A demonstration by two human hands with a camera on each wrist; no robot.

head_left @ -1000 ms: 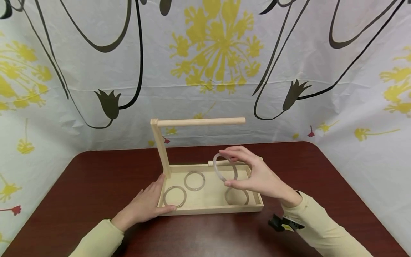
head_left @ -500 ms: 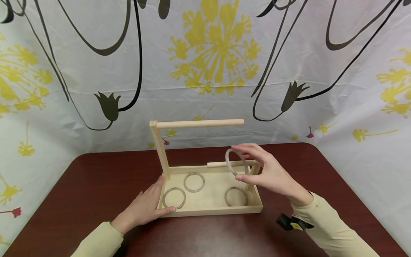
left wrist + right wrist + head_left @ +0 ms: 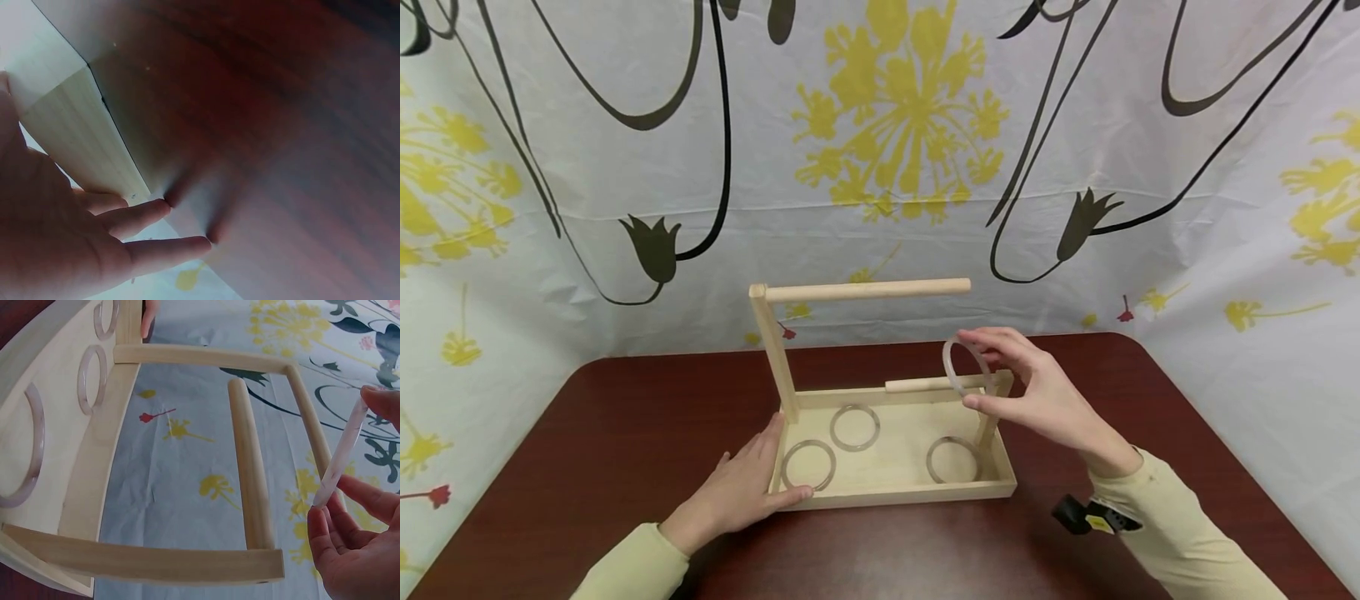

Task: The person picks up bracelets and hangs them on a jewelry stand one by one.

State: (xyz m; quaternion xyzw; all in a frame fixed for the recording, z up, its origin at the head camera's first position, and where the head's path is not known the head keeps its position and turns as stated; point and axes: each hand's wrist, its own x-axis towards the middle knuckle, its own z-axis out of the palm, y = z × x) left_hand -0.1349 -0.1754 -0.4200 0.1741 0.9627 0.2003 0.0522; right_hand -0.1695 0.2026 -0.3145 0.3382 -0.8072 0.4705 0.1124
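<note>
Two-handed work.
Pinches ring (image 3: 341,451) in right hand (image 3: 1048,396) near low peg (image 3: 251,469); rests straight-fingered left hand (image 3: 739,487) against tray (image 3: 895,496); dark table (image 3: 880,554), patterned sheet (image 3: 820,242).

Right hand (image 3: 1041,390) and its pinched ring (image 3: 948,364) shifted rightward and higher, short post (image 3: 990,428) newly uncovered

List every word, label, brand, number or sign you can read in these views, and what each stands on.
Readable text: none in any view.
Yellow patch on the black device at the right sleeve: too small to tell whether it bears writing.
Wooden tray and the ring in the right hand: no lettering seen.
Backdrop cloth: printed flowers and stems, no letters seen.
</note>
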